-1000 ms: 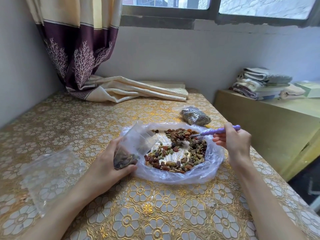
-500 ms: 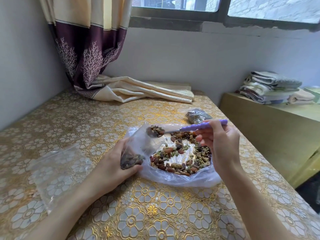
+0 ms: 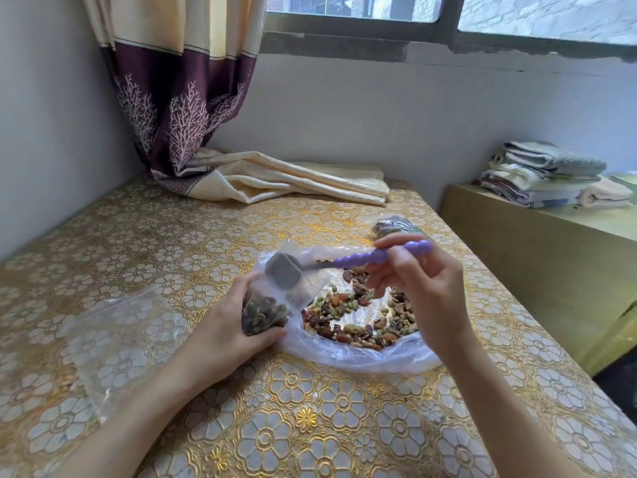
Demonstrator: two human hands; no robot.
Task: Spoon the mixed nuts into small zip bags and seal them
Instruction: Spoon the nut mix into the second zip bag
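My left hand [image 3: 224, 329] grips a small clear zip bag [image 3: 275, 298], partly filled with nuts, with its mouth held open toward the right. My right hand [image 3: 424, 294] pinches the purple handle of a spoon [image 3: 379, 257]. The spoon's metal bowl [image 3: 282, 274] is tipped inside the bag's mouth. Just to the right lies a large open plastic bag [image 3: 358, 353] with mixed nuts [image 3: 358, 319] spread on it. A filled small bag [image 3: 393, 226] lies behind my right hand, partly hidden by it.
Empty zip bags [image 3: 120, 336] lie flat on the gold floral tablecloth [image 3: 293, 408] at the left. A curtain's end [image 3: 275, 181] is piled at the table's back. A low cabinet [image 3: 551, 270] with folded towels [image 3: 544, 174] stands to the right.
My right hand lifted the spoon from the nut pile, carried it left, and tipped its bowl into the zip bag's mouth. More nuts now sit in the small bag.
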